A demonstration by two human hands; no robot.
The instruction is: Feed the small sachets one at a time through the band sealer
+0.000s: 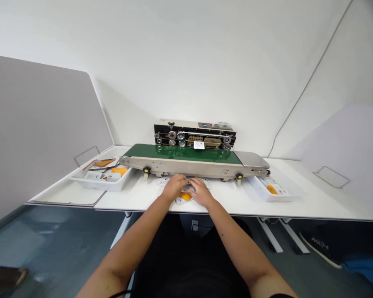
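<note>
My left hand (175,186) and my right hand (201,192) come together at the front of the white table, fingers bent and closed on the upper part of a small white-and-clear pouch. An orange patch shows on the pouch (185,196) between them. More flat printed pouches (163,181) lie under and beside my hands, partly hidden. Just beyond stands a band sealing machine with a green conveyor belt (149,151). One white pouch (199,145) sits at its rollers, above the belt.
On the left, a white plastic bin (107,186) holds several pouches, some orange. Another white bin (275,198) with pouches stands at the right, partly under the conveyor's end. Grey partitions (40,132) flank the table (335,203). At lower right, a shoe (320,248) is on the floor.
</note>
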